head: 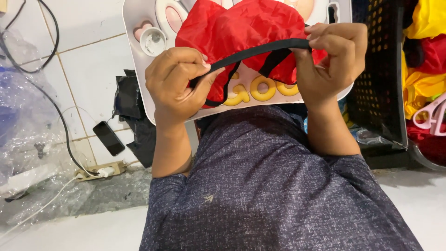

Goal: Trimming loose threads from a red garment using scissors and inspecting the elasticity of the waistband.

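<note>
Fingers [197, 69] of the left hand [174, 83] clamp one end of a black strap [260, 50], while the right hand [332, 58] pinches the other, apparently to pull it taut. Its long axis runs left to right, rising slightly rightward, across red fabric [241, 28] held above a white tray [139, 60].

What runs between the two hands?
A taut black strap of the red cloth spans from left hand to right hand, in the head view.
</note>
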